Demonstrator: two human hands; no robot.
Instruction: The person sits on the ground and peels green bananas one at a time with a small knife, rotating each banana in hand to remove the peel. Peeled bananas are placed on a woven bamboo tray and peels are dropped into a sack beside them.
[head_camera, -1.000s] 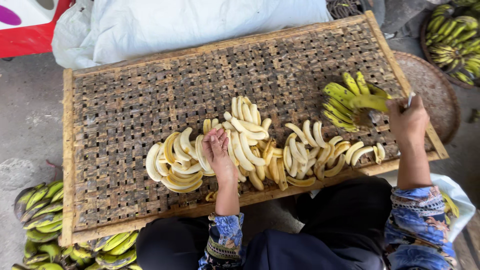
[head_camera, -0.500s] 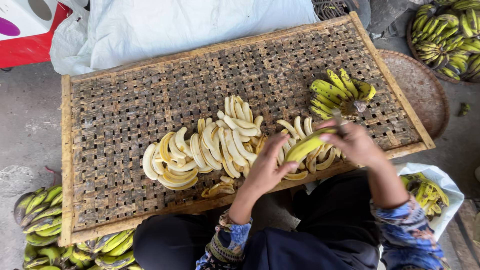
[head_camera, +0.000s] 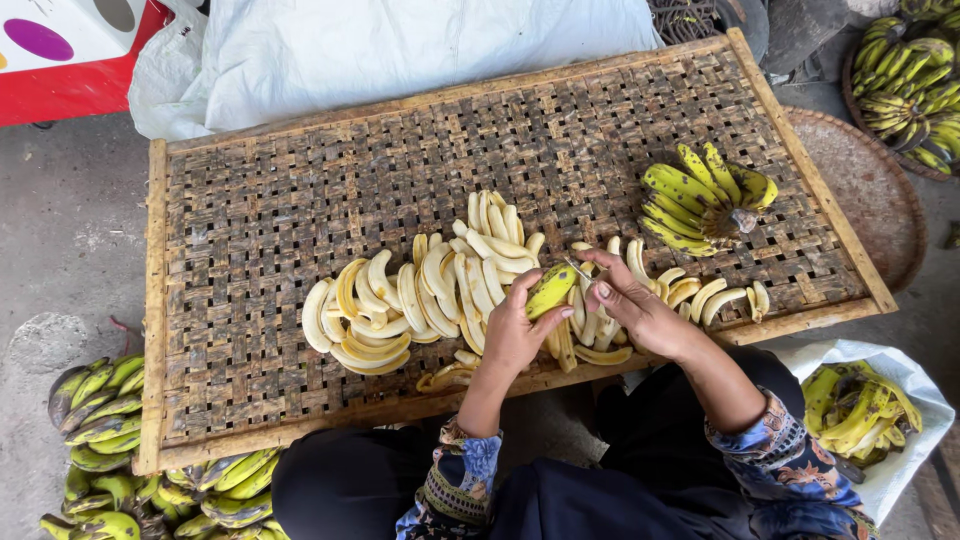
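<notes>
Both hands meet just above the near edge of the woven bamboo tray (head_camera: 250, 240), a little right of its middle. The left hand (head_camera: 512, 335) has its fingers curled shut around the lower half of an unpeeled banana (head_camera: 550, 290), yellow-green with dark flecks. The banana's long axis runs from near-left up to far-right, its free tip pointing toward the right hand (head_camera: 632, 305). That hand comes in from the right, and its fingers pinch closed on a thin, pale sliver at the banana's upper tip; whether this is a small blade or a strip of peel is too fine to tell. So the fruit lies between the two hands, gripped by the left and touched at its far-right end by the right.

Directly under and around the hands lie the peeled bananas (head_camera: 440, 290), pale cream, spread in overlapping rows along the near half of the tray from left of centre to the right edge. Further right and farther away sits a bunch of unpeeled bananas (head_camera: 700, 195), well apart from both hands. A white bag of peels (head_camera: 865, 405) lies on the ground near right, and more green bananas (head_camera: 100, 420) are heaped near left beside the tray.
</notes>
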